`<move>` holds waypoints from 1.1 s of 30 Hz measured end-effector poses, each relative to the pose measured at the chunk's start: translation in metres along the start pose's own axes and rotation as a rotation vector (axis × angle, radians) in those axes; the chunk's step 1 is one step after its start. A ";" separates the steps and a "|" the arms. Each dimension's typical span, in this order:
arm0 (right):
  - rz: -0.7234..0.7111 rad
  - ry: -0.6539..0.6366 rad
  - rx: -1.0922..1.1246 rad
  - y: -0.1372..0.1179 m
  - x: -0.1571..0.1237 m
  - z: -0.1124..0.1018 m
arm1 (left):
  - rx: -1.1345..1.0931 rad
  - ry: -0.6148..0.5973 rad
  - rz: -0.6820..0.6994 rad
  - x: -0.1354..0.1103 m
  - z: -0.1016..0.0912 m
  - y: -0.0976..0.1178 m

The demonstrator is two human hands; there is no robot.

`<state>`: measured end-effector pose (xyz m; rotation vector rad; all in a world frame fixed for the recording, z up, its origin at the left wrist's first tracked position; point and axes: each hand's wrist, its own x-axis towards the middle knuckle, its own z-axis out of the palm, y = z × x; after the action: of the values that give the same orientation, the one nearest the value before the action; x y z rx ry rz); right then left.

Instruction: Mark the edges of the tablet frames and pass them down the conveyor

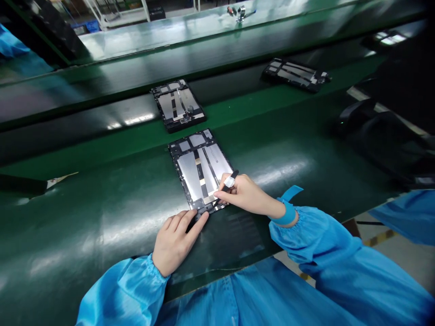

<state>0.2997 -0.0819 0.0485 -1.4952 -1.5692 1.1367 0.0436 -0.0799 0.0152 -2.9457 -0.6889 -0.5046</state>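
Observation:
An opened tablet (190,172) lies flat on the green bench in front of me, its silver inner plate, dark ribbon strips and black frame exposed. My right hand (243,192) is closed around a slim black pen-like tool (232,178) with a white wrap. The tool points down at the tablet's lower right edge; its exact kind and tip are hard to make out. At the tablet's lower edge rests my left hand (178,237), fingers stretched and thumb apart, fingertips touching the frame. A blue band (288,213) circles my right wrist.
A second opened tablet (178,105) lies just beyond, on the dark strip along the bench. Another opened tablet (295,74) sits farther right. A dark pointed object (23,184) juts in at left. Black equipment (384,131) stands at right, beside a person's blue sleeve (408,215).

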 end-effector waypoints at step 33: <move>0.001 0.617 0.838 0.037 0.008 0.009 | -1.541 0.214 -1.029 0.031 0.006 0.011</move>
<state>0.3052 -0.0768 0.0106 -1.0930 -0.5513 1.0044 0.0763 -0.0759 0.0201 -2.9757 -2.7574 -2.1711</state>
